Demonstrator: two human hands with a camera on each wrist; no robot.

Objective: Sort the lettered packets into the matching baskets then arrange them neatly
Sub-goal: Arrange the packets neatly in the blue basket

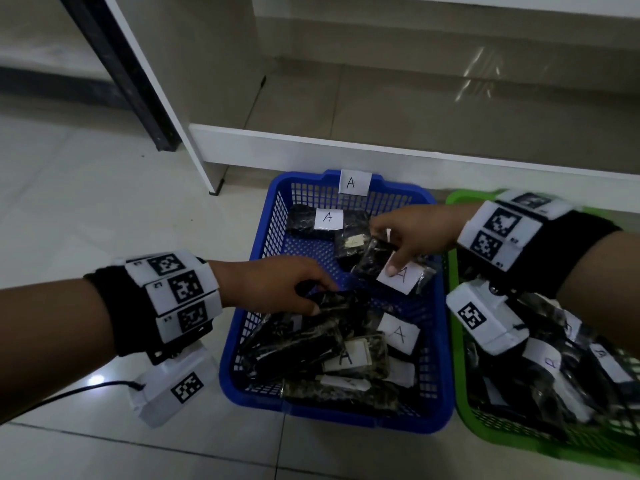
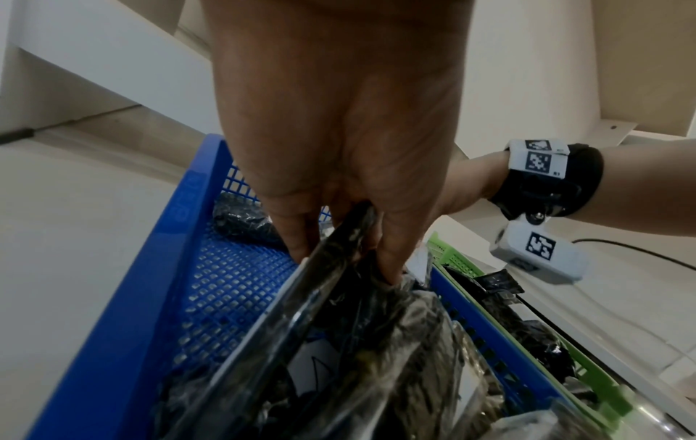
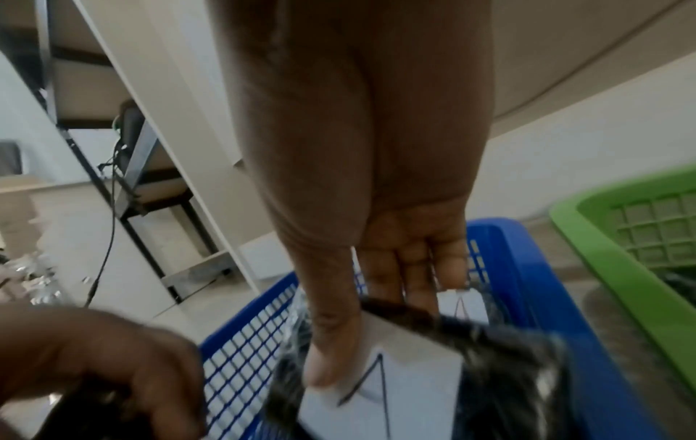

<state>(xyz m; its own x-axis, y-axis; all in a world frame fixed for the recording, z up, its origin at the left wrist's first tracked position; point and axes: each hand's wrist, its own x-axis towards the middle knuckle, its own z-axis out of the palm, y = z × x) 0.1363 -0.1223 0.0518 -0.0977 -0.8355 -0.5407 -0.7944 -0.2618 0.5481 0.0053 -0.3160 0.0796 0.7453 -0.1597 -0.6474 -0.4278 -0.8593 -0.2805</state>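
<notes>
A blue basket [image 1: 332,415] tagged "A" [image 1: 355,182] holds several black packets with white "A" labels, mostly heaped at its near end. My left hand [image 1: 322,297] pinches the top edge of one black packet [image 1: 336,306] on that heap; the left wrist view shows the fingers [image 2: 301,244] clamped on its edge [image 2: 301,312]. My right hand [image 1: 391,251] holds another "A" packet [image 1: 401,277] above the basket's right side. In the right wrist view its thumb [image 3: 327,342] lies on the label [image 3: 414,387] and the fingers are behind. The green basket [image 1: 502,441] at the right holds more packets.
A white shelf unit [image 1: 346,147] stands directly behind both baskets, with a black metal leg [image 1: 138,98] at the left. The two baskets touch side by side on the pale tiled floor [image 1: 104,202]. A black cable [image 1: 86,388] lies on the floor under my left wrist.
</notes>
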